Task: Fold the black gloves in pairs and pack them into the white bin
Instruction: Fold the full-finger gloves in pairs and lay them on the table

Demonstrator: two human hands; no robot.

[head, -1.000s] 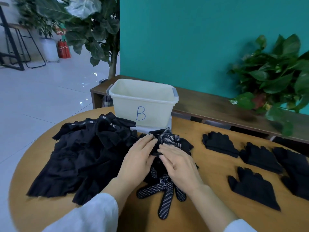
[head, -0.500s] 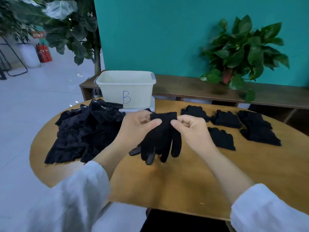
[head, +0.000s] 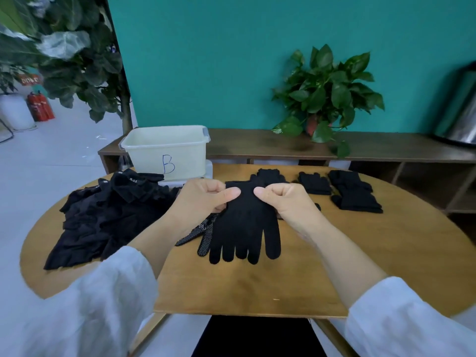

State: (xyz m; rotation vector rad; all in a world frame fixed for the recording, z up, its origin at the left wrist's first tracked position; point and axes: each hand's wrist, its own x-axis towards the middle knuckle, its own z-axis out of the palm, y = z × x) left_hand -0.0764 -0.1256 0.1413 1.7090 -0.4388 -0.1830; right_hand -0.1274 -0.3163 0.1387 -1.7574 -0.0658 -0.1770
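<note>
both hands, left hand (head: 203, 199) and right hand (head: 283, 202), pinch a knit black glove pair (head: 244, 228) with dotted palms.

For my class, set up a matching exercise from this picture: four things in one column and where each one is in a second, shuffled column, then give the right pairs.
Things
1. white bin
2. held gloves
3. potted plant
4. pile of black cloth

Places
A. on the bench by the teal wall
B. pinched at the cuff by the left hand and the right hand
C. on the left part of the table
D. at the table's far edge, marked B

Pairs: 1-D, 2-B, 3-A, 4-C
</note>
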